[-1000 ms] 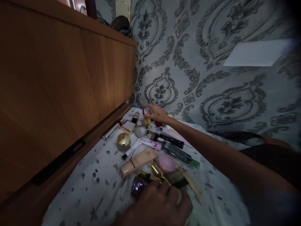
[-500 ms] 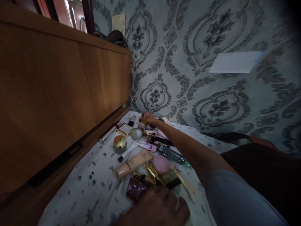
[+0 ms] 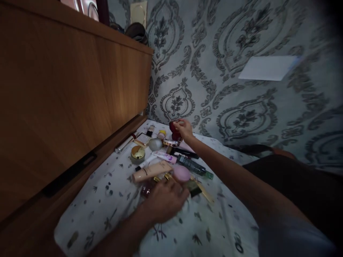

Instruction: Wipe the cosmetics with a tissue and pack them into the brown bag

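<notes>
Near the wall, my right hand (image 3: 185, 129) has its fingers closed on a dark red container (image 3: 175, 132), standing partly hidden behind them. My left hand (image 3: 167, 200) lies palm down over the near end of the cosmetics, its fingers somewhat bent and apart. It rests against a purple glittery item (image 3: 146, 189) and gold tubes (image 3: 166, 176), which it partly covers. A pink round case (image 3: 181, 174) and a dark green box (image 3: 193, 188) are beside its fingertips. Just beyond lies a beige squeeze tube (image 3: 152, 171).
A clear bottle with a green cap (image 3: 191, 165), a gold-lidded jar (image 3: 137, 153), a grey-white round item (image 3: 155, 144), and a compact (image 3: 142, 139) lie on the patterned cloth (image 3: 107, 200). A wooden cabinet side (image 3: 80, 82) borders the left; the patterned wall (image 3: 187, 71) stands behind.
My right hand has shifted right from near a small yellow-topped item to the dark red container. My left hand has moved farther over the gold tubes and purple item. The view has shifted slightly.
</notes>
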Action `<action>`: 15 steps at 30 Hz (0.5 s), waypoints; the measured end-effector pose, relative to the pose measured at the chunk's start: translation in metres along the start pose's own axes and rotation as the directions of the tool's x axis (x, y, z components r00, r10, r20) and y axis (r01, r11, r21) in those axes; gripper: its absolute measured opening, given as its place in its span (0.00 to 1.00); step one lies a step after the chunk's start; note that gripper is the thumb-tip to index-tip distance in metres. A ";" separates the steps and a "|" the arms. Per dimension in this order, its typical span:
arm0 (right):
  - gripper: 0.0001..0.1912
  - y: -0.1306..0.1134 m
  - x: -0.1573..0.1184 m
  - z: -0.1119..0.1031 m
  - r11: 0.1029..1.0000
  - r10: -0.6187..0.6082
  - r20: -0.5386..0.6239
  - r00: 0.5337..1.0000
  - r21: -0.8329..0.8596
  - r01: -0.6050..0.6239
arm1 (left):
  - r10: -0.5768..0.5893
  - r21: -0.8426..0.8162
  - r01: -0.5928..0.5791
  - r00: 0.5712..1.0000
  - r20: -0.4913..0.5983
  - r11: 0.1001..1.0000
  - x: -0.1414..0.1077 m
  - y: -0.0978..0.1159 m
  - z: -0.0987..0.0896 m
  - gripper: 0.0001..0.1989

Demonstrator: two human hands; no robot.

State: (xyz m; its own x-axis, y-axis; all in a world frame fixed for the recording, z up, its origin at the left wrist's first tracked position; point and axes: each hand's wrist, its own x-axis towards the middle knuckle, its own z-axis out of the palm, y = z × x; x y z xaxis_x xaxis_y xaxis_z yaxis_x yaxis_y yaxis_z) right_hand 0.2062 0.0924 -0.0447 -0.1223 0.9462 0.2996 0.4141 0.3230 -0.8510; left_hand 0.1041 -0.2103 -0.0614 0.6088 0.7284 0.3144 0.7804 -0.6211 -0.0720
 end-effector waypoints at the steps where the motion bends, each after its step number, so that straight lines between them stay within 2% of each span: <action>1: 0.27 -0.003 -0.010 -0.008 0.998 0.028 -0.017 0.999 0.057 -0.027 | -0.039 -0.013 0.039 0.999 0.027 0.999 0.000 -0.005 -0.001 0.14; 4: 0.21 -0.013 -0.047 -0.030 0.977 0.107 -0.042 0.993 0.192 -0.097 | -0.139 -0.060 0.143 0.987 0.076 0.988 -0.001 -0.012 -0.006 0.16; 7: 0.20 -0.024 -0.097 -0.045 0.923 0.185 -0.007 0.983 0.344 -0.171 | -0.186 -0.096 0.189 0.982 0.046 0.977 -0.002 -0.013 -0.011 0.19; 10: 0.20 -0.030 -0.158 -0.057 0.748 0.298 0.122 0.947 0.586 -0.311 | -0.257 -0.098 0.251 0.965 -0.050 0.963 -0.007 -0.019 -0.018 0.22; 12: 0.19 -0.032 -0.201 -0.065 0.707 0.289 0.111 0.951 0.644 -0.290 | -0.356 -0.081 0.348 0.924 -0.141 0.934 -0.011 -0.030 -0.023 0.22; 15: 0.20 -0.034 -0.262 -0.076 0.744 0.260 0.068 0.963 0.621 -0.245 | -0.541 -0.105 0.532 0.808 -0.234 0.840 -0.020 -0.052 -0.028 0.16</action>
State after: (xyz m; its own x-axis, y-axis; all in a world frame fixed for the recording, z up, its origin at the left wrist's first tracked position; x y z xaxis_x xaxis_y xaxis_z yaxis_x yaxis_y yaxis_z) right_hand 0.2930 -0.1683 -0.0618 -0.0716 0.9967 0.0374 -0.2218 0.0207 -0.9749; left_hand 0.0474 -0.2005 -0.0373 0.0362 0.8568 0.5144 0.9645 -0.1648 0.2065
